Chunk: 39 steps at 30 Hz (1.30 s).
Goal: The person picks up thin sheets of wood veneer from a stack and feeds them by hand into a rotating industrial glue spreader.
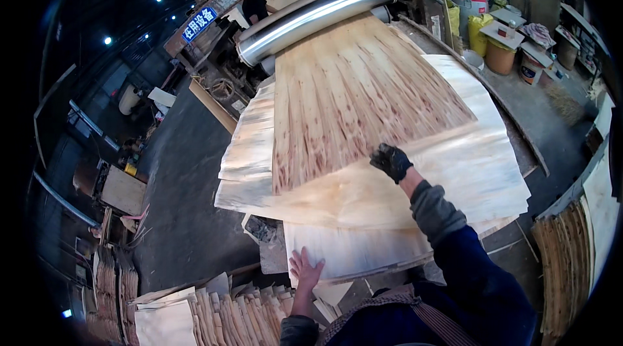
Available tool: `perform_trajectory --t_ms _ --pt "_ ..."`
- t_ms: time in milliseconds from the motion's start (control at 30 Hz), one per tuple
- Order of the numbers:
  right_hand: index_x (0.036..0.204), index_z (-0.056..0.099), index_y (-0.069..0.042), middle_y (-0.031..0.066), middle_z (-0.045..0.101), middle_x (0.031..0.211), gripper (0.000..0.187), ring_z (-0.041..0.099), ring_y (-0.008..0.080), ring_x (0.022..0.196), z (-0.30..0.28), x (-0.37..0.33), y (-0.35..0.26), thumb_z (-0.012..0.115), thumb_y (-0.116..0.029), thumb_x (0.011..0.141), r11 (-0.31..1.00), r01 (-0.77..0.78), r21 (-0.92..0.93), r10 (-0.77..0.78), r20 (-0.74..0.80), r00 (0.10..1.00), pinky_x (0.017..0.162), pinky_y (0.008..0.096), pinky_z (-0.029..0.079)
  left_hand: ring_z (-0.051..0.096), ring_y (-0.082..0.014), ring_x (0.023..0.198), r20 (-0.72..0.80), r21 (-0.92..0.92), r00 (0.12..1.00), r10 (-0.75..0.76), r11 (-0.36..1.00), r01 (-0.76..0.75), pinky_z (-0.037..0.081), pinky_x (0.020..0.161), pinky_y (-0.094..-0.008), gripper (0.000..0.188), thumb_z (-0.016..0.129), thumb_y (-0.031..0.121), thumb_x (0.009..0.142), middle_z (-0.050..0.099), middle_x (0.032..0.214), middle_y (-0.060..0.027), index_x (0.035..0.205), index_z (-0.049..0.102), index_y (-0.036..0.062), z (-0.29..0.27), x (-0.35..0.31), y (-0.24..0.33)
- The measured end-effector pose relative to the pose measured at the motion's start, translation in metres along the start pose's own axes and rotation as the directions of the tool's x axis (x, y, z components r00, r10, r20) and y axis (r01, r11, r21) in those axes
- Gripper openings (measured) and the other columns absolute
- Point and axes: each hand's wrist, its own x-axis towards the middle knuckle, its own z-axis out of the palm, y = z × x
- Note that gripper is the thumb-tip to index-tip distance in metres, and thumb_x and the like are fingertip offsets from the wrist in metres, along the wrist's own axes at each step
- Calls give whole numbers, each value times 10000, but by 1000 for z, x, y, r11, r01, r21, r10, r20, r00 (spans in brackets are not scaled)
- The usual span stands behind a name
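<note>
Directly by the curled right hand (391,163), grip unclear, lies knotty veneer (354,86); the left hand (307,273) splays wide.

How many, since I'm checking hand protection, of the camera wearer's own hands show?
2: black-gloved right hand, at the near edge of the brown-streaked wood sheet; bare left hand, at the left end of the nearest pale wood sheet.

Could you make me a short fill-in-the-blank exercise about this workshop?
The glove on the right hand is coloured ____.
Unlike the right, the left hand wears no ____.
Lighter or darker: the streaked sheet is ____ than the pale sheet beneath.
The sign has a ____ background.

Missing words: black; glove; darker; blue.
</note>
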Motion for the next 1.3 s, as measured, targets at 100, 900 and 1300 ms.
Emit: perform_trajectory --t_ms 100,900,1300 --pt "858 573 -112 107 624 1000 50 578 273 991 2 6 -4 556 -157 867 997 -14 -73 9 -68 998 874 460 465 -79 -365 1381 13 -29 1000 11 1000 -11 13 1085 -544 942 657 493 735 -61 1517 -121 1453 96 253 5 4 -8" --pt "1289 407 -38 173 502 1252 462 508 348 1123 -74 -639 -18 524 -252 897 798 602 -18 -503 -571 649 972 498 400 408 -348 1202 -367 331 857 363 911 -245 314 1027 -390 598 625 284 808 420 1309 -251 1284 430 -22 -46 9 32" --pt "1102 530 -91 166 527 1204 230 428 366 1186 -322 -760 -246 478 -161 889 322 945 53 -745 -602 287 1004 511 335 380 -313 1260 -12 -378 466 885 427 -821 293 1045 -391 409 558 -8 796 448 1323 -170 1202 507 -17 102 -201 354"
